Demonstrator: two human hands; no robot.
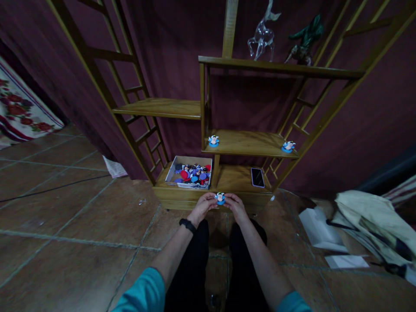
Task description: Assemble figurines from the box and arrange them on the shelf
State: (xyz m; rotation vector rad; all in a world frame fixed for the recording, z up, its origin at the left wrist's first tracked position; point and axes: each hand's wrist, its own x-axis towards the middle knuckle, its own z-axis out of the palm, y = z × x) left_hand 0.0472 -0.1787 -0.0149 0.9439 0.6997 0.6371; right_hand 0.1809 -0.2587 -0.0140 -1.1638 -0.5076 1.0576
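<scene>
Between my two hands is a small figurine (pixel 220 198) on a round blue base, white and blue on top. My left hand (pixel 205 205), with a dark band at the wrist, grips its left side. The fingers of my right hand (pixel 236 205) close on its right side. Both hands are just in front of the low front of the wooden shelf unit (pixel 182 198). Two similar figurines stand on the middle shelf, one figurine (pixel 213 141) at its left end and another figurine (pixel 288 147) at its right end.
On the bottom shelf sit an open cardboard box (pixel 169 174) of colourful figurines and a phone (pixel 258 177). Higher up stand a glass deer (pixel 261 37) and a dark green statue (pixel 305 41). A white box (pixel 320 229) and a pale bag (pixel 367 216) lie on the floor at right.
</scene>
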